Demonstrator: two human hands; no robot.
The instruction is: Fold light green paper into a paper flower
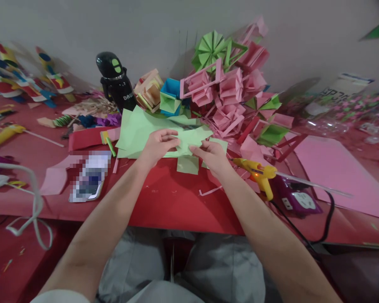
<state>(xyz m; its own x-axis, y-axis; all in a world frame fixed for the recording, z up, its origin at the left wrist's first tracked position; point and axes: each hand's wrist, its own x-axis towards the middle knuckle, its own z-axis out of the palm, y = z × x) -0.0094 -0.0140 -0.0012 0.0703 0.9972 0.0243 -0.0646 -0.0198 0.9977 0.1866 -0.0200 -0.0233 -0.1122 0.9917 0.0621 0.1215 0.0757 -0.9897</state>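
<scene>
While both hands worked above the tabletop [177, 206], the small light green paper [187, 140] was between them, left of and somewhat beyond the yellow glue gun [256, 170], its long axis running roughly sideways. The right hand [213, 155], nearer the glue gun, pinched it between thumb and finger, while the left hand [158, 147], farther from the gun, held its opposite end with fingers drawn in narrowly.
</scene>
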